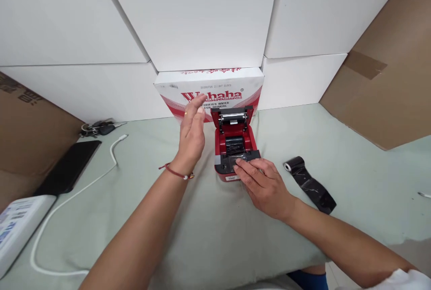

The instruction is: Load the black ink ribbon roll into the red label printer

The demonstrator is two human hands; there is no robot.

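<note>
A small red and black label printer stands on the cloth with its lid raised. Inside lies a black film roll, its glossy film running forward over the black front part. My right hand is at the printer's front, fingertips drawn together on the film and the front edge; exactly what lies under them is partly hidden. My left hand is held up just left of the printer, fingers stretched and holding nothing. To the right, a second black film roll lies partly unrolled.
Behind the printer is a Wahaha water carton against white boxes. Brown cardboard borders the right. At left lie keys, a black phone-like slab, a white cable and a white box.
</note>
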